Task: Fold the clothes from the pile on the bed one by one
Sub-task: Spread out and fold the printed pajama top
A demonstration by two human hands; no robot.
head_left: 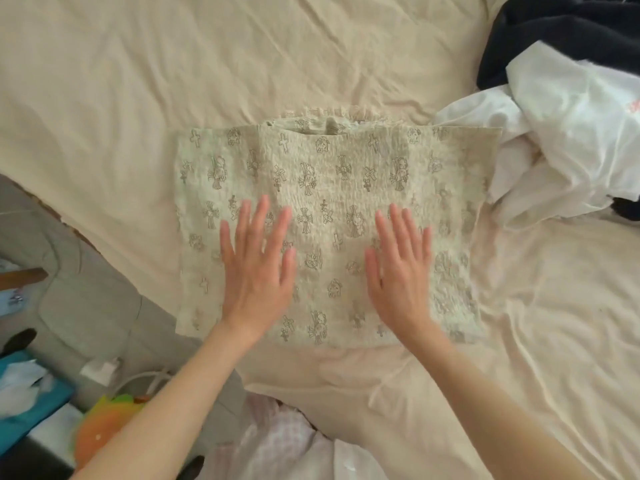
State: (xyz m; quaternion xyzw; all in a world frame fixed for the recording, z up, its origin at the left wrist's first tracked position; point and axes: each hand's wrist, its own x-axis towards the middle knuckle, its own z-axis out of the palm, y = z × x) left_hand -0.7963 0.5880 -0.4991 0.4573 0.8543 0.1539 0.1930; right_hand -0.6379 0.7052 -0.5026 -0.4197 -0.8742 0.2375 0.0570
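- Printed garment (pixel 332 209): pale green-cream crinkled fabric with cross and flower motifs, spread flat in a rough rectangle on the middle of the bed; side panels folded in over the centre, ruffled edge at the far end.
- Left hand (pixel 258 268): palm down, fingers straight and spread wide, resting flat on the garment's near left part; holds nothing.
- Right hand (pixel 401 268): palm down, fingers straight and slightly spread, resting flat on the garment's near right part; holds nothing.
- Bed (pixel 138 81): covered by a wrinkled beige sheet; garment lies directly on it.
- Pile of clothes (pixel 568 126): far right on the bed, white crumpled cloth touching the garment's far right corner, dark navy cloth (pixel 554 32) behind it.
- Pink-white checked cloth (pixel 277 441): at the near edge, between the forearms.
- Teal box (pixel 31 407): low left, off the bed.
- Orange-and-green item (pixel 104 424): beside the teal box; kind unclear.
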